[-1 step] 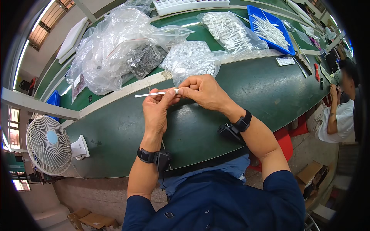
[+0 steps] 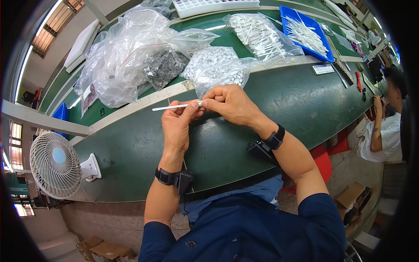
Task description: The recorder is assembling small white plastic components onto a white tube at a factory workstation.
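Observation:
A thin white plastic stick [image 2: 168, 107] is held level above the near edge of the rail, its free end pointing left. My left hand [image 2: 175, 131] is closed, pinching the stick between thumb and fingers. At the stick's right end, the thumb and forefinger of my right hand [image 2: 233, 105] are pressed together on it. A bit of white shows between those fingertips; whether it is a separate small part, I cannot tell. Just beyond my hands lies a clear bag of small white parts [image 2: 211, 61], beside a bag of dark grey pieces [image 2: 165, 67].
Large clear plastic bags [image 2: 126, 52] pile up at the back left. A bag of white sticks [image 2: 257, 37] and a blue tray [image 2: 324, 56] of similar sticks stand at the back right. A white fan [image 2: 56, 163] is at left. Another person [image 2: 386, 135] sits far right.

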{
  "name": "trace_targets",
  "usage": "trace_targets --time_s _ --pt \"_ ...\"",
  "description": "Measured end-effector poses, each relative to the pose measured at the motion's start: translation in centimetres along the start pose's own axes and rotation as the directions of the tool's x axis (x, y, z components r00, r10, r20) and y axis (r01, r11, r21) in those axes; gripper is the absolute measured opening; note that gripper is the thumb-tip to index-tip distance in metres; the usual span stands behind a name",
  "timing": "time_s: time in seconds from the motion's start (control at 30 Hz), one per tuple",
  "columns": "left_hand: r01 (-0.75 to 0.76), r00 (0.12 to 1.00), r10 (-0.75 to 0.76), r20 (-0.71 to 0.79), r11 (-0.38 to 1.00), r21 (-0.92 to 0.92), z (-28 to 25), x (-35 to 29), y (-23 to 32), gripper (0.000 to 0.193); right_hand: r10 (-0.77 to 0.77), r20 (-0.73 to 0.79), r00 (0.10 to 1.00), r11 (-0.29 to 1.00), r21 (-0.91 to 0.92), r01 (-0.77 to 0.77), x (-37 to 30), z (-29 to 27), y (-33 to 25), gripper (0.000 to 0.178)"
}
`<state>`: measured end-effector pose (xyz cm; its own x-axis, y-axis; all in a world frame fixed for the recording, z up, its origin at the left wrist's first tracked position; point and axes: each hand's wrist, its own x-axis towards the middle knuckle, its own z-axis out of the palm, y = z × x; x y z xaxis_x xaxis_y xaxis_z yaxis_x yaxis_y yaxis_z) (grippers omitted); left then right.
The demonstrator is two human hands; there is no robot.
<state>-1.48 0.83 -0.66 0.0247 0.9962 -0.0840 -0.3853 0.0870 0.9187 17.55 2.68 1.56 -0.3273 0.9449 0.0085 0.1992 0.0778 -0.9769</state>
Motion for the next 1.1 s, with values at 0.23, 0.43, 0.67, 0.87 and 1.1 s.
trace_targets --time_s 0.23,0.43,0.67,0.87,1.1 --pt "-0.018 1.000 0.018 -0.001 1.000 0.020 0.21 -0.07 -0.12 0.022 -0.026 -0.007 1.000 0.998 -0.054 0.026 -0.06 -0.18 -0.07 0.020" --pt "-0.059 0.998 0.059 0.001 0.997 0.041 0.15 -0.02 -0.29 0.021 -0.034 0.003 0.999 0.996 -0.079 0.034 -0.13 -0.24 -0.25 0.019" --pt "-0.079 0.997 0.079 -0.001 0.995 0.066 0.21 -0.14 -0.21 0.020 -0.046 -0.020 0.999 0.997 -0.062 0.045 -0.20 0.06 -0.29 0.019" --pt "-0.104 0.994 0.106 -0.017 0.991 0.081 0.50 -0.16 -0.36 0.020 -0.024 -0.015 1.000 0.999 -0.023 0.024 -0.26 0.19 -0.28 0.020" --pt "-0.110 0.993 0.114 -0.040 0.991 0.081 0.59 -0.07 -0.64 0.017 0.043 -0.005 0.999 0.994 0.105 -0.042 0.29 0.44 0.61 0.022"
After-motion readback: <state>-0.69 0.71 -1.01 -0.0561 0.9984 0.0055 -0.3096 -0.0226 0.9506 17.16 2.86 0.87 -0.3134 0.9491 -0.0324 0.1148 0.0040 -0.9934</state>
